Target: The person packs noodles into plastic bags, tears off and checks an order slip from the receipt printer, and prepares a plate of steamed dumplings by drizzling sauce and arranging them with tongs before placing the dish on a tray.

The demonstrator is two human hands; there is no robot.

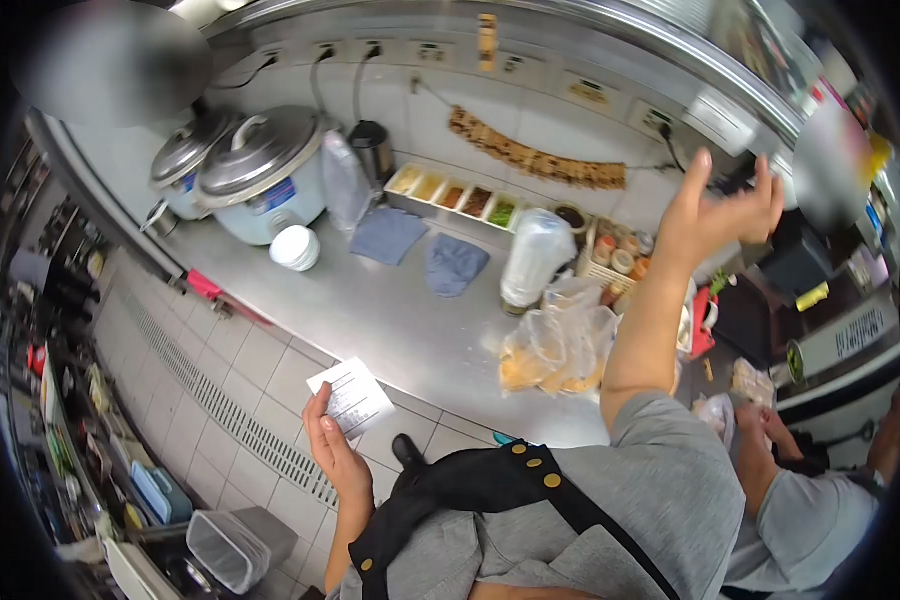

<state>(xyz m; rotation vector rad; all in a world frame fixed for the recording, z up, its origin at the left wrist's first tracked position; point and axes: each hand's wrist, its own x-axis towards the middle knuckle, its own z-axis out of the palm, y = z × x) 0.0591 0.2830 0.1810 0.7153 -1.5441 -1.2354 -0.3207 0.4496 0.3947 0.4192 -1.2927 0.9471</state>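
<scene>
In the head view, my left hand [338, 452] holds a white printed slip [357, 398] by its left edge, in front of the steel counter's near edge. Its fingers press against the paper. My right hand [715, 210] is raised at the upper right, fingers apart, with nothing visible in it. It is nearest to a white box [720, 122] on the wall. I cannot tell whether they touch. Below my right forearm lie clear plastic bags [555, 350] with yellowish food inside. A tall plastic-wrapped stack [538, 258] stands just behind them.
Two large cookers [260, 180], white bowls [295, 248], blue cloths [390, 236] and a row of seasoning tubs [453, 195] line the steel counter [400, 320]. A co-worker [810, 510] handles a bag at the right. A bin [235, 550] stands lower left.
</scene>
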